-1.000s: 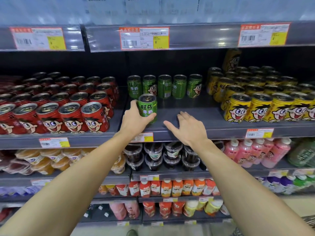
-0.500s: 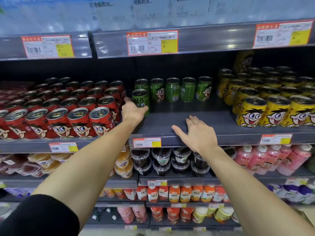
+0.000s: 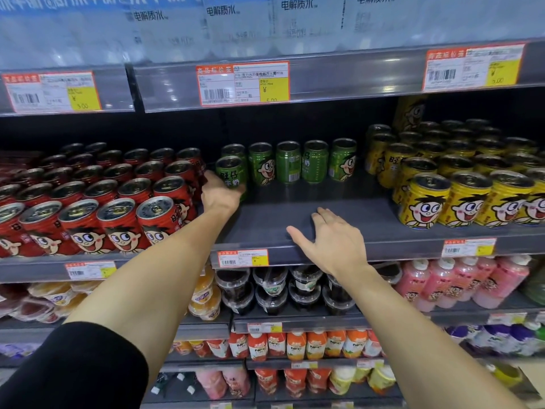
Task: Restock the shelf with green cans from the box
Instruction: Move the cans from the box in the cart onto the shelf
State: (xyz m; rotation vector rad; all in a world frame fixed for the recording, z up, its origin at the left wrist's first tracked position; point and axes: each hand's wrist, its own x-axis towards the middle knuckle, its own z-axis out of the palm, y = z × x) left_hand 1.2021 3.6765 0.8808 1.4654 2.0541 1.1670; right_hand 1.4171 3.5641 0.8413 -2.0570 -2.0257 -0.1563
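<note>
My left hand (image 3: 219, 196) grips a green can (image 3: 231, 172) deep on the grey shelf (image 3: 295, 214), just in front of the leftmost can of the back row and beside the red cans. Several green cans (image 3: 287, 162) stand upright in that row along the shelf's back. My right hand (image 3: 328, 240) rests flat on the shelf's front edge, fingers spread, holding nothing. The box is out of view.
Red cans (image 3: 97, 208) fill the shelf to the left, yellow cans (image 3: 460, 187) to the right. An upper shelf edge with price tags (image 3: 243, 82) hangs overhead. Cups and bottles sit on lower shelves. Bare shelf lies between the green row and the front edge.
My left hand has pushed the green can from the shelf's front back toward the rear row, at the left. My right hand stayed on the front edge.
</note>
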